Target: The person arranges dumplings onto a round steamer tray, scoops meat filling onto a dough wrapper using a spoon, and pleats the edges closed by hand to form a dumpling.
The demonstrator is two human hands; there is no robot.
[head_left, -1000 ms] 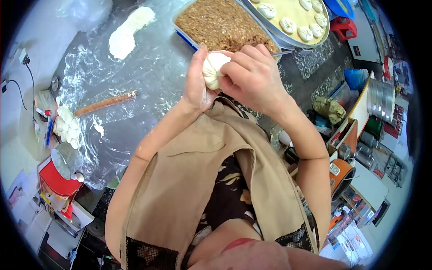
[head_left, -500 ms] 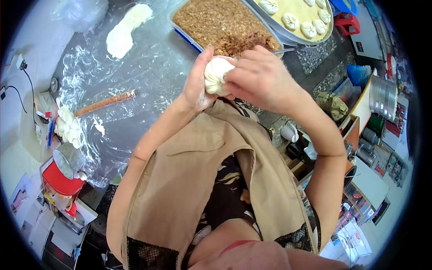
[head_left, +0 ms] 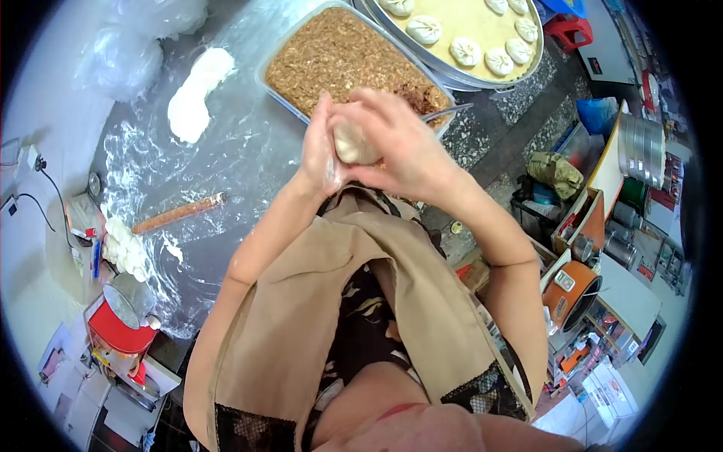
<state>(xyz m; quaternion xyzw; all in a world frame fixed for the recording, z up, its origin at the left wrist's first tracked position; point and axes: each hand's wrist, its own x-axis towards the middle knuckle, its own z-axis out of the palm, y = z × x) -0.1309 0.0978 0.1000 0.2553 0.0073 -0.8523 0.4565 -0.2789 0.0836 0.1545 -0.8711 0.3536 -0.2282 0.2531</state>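
A white bun of pleated dough [head_left: 354,143] sits between my two hands, in front of my apron. My left hand [head_left: 319,147], dusted with flour, cups it from the left with its fingers upright. From the right, my right hand [head_left: 403,143] curves over the bun, thumb below and fingers above, slightly blurred. Both hands hold it, and they hide part of its pleated top. Just beyond them stands a plastic tub of brown minced filling [head_left: 331,56], with a metal utensil handle [head_left: 449,111] sticking out at its right corner.
A round steamer tray [head_left: 444,36] at the top right bears several pleated buns. On the floured table [head_left: 226,151] lie a long piece of dough [head_left: 197,94], a rolling pin [head_left: 179,212] and several dough pieces [head_left: 124,248]. A metal bowl [head_left: 124,305] stands at the left edge.
My right fingers were pinching the bun's pleats; now the whole hand wraps over the bun against my left palm. The view has shifted a little, and the filling tub appears further left.
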